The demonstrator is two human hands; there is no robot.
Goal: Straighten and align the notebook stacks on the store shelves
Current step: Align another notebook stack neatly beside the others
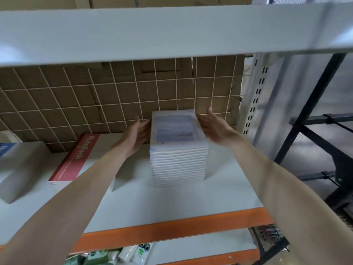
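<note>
i see the notebook stack (179, 150) standing on the white shelf (172, 203), toward its back right area, just in front of the wire grid (95, 96) that backs the shelf. it is a tall pile of thin white notebooks, their spines or edges facing me as many narrow white layers. the top cover is white round the rim with a blurred grey-lilac panel in the middle; i cannot read any print on it. the layers look nearly flush on the front face, with small steps at the left front edge.

my left hand (138, 133) is flat against the stack's left side near the top, fingers straight and together, thumb up, pressing rather than gripping. my right hand (211, 127) mirrors it on the right side, fingers straight along the upper notebooks, thumb raised toward the grid. both are released, nothing curled round.

to the left, well apart from the stack, a red notebook (75, 159) marked "notebook" lies flat, its far end toward the grid. at the shelf's left edge sits a grey-white block (21, 169), blurred. an orange beam (172, 230) runs along the shelf's front edge.
</note>
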